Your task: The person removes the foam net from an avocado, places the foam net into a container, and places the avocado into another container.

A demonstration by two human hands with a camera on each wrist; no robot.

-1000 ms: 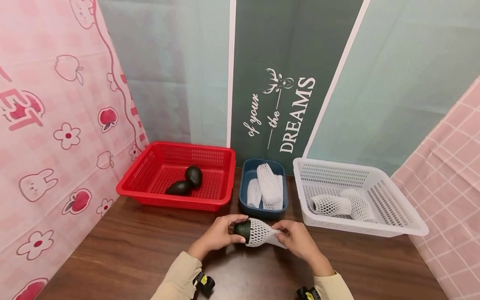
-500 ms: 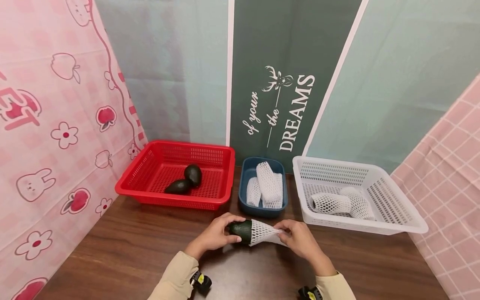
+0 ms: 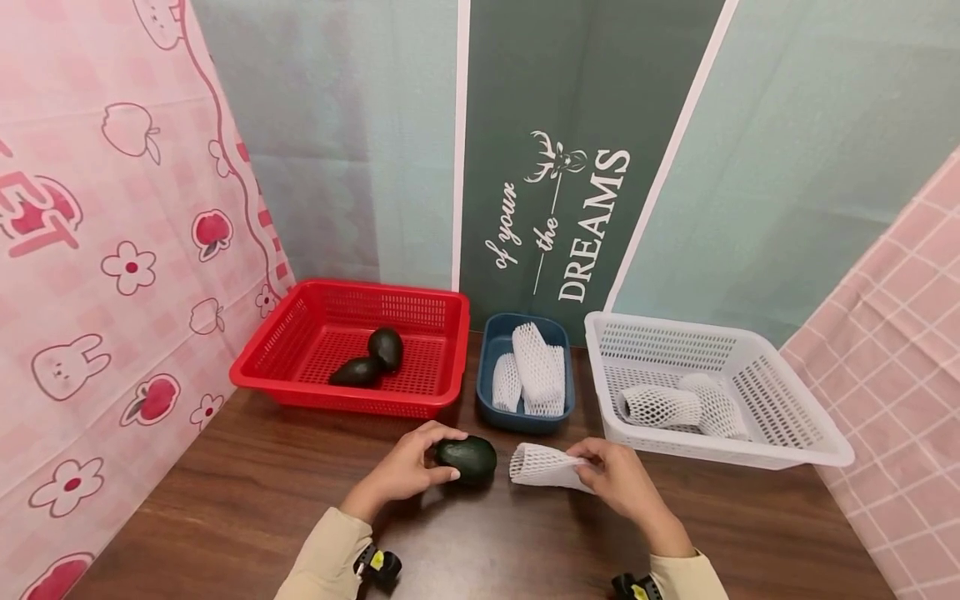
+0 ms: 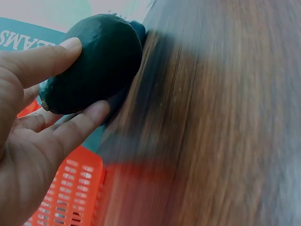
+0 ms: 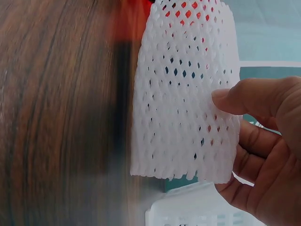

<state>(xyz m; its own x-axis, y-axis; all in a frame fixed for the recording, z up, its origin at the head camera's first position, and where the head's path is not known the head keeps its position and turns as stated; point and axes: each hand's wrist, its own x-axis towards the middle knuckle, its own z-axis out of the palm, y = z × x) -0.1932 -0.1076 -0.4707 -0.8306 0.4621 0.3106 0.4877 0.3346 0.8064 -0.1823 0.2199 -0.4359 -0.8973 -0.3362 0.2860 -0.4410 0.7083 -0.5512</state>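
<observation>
A dark green avocado (image 3: pixel 467 460) lies bare between the thumb and fingers of my left hand (image 3: pixel 405 464), just above or on the table. The left wrist view shows the avocado (image 4: pixel 96 63) pinched, its stem end toward the palm. My right hand (image 3: pixel 617 475) pinches a white foam net sleeve (image 3: pixel 546 467) by its right end. Its left mouth gapes toward the avocado, a short gap apart. In the right wrist view the foam net (image 5: pixel 186 99) hangs between thumb and fingers, with nothing seen inside it.
Two avocados sit in a red basket (image 3: pixel 348 402) at the back left. A small blue bin (image 3: pixel 525 423) holds several foam nets (image 3: pixel 538 367). In the white basket (image 3: pixel 720 450) at right lie two netted pieces (image 3: pixel 663 407). Patterned cloths hang around the table (image 3: pixel 480 550).
The avocado has come out of the foam net. My left hand has moved left with the avocado, and my right hand slightly right with the net.
</observation>
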